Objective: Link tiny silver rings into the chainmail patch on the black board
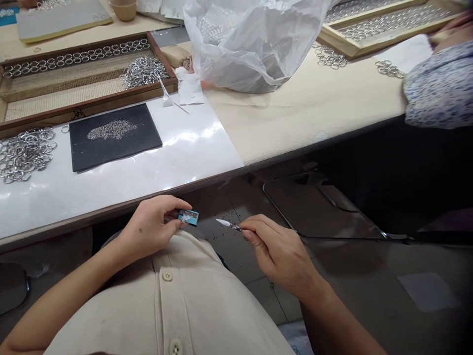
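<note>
Between thumb and fingers, my left hand (157, 224) pinches a small blue rectangular piece (189, 217) with some white stuff on its face. My right hand (277, 246) grips a thin tool with a pointed white tip (223, 223), aimed left toward the blue piece but apart from it. Both hands are in front of my body, off the table's front edge. Nearest on the table is a black mat (118, 155) bearing a patch of tiny shiny bits (113, 129). To its left lies a heap of silver rings (27, 153).
A brown-framed mesh tray (84, 101) holds rows of rings and a ring pile (144, 72). A white tube (167, 98) with a needle-like tip lies beside it. Behind are a clear plastic bag (254, 49) and a wooden tray (356, 48). Another person's patterned sleeve (441, 86) is at right.
</note>
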`<act>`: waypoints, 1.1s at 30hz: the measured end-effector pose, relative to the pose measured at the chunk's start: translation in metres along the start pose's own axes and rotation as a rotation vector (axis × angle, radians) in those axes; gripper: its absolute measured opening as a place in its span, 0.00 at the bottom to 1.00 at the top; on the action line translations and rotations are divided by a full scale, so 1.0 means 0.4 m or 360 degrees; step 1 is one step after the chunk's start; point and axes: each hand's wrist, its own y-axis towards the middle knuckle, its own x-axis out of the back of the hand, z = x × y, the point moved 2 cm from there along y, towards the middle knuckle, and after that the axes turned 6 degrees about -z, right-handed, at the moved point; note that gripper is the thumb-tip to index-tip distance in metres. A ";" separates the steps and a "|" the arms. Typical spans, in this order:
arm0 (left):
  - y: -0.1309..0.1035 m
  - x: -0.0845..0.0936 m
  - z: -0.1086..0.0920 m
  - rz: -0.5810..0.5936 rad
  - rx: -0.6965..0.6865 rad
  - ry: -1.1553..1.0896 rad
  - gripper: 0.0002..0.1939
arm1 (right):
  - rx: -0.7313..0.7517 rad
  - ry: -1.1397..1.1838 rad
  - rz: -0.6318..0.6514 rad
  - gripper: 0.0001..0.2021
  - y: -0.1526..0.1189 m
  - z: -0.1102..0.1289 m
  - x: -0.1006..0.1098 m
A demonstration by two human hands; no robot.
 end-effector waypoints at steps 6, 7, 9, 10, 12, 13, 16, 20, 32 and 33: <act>0.003 -0.012 -0.001 0.0019 0.0004 -0.0111 0.12 | 0.0072 -0.0184 -0.0125 0.06 0.056 -0.004 0.021; 0.003 -0.014 -0.002 0.0024 0.0009 -0.0136 0.12 | 0.0096 -0.0251 -0.0148 0.06 0.079 -0.007 0.025; 0.004 -0.019 -0.004 0.0033 0.0020 -0.0191 0.12 | 0.0132 -0.0390 -0.0179 0.06 0.138 -0.019 0.027; 0.005 -0.021 -0.004 0.0039 0.0028 -0.0218 0.12 | 0.0155 -0.0444 -0.0194 0.06 0.174 -0.027 0.025; 0.006 -0.024 -0.005 0.0062 0.0051 -0.0256 0.11 | 0.0150 -0.0557 -0.0196 0.07 0.251 -0.050 0.009; 0.006 -0.025 -0.005 0.0067 0.0064 -0.0265 0.11 | 0.0148 -0.0576 -0.0169 0.06 0.290 -0.062 -0.004; 0.008 -0.024 -0.003 0.0054 0.0086 -0.0272 0.11 | 0.0168 -0.0592 -0.0071 0.05 0.391 -0.098 -0.055; 0.012 -0.025 0.006 0.0027 0.0088 -0.0291 0.11 | 0.0265 -0.0574 -0.0037 0.07 0.459 -0.134 -0.109; 0.037 -0.058 0.018 -0.0004 0.0026 -0.0227 0.12 | -0.0209 -0.0453 -0.0010 0.10 0.709 -0.198 -0.208; 0.038 -0.056 0.019 -0.0030 0.0023 -0.0214 0.12 | -0.0275 -0.0473 0.0040 0.07 0.727 -0.193 -0.218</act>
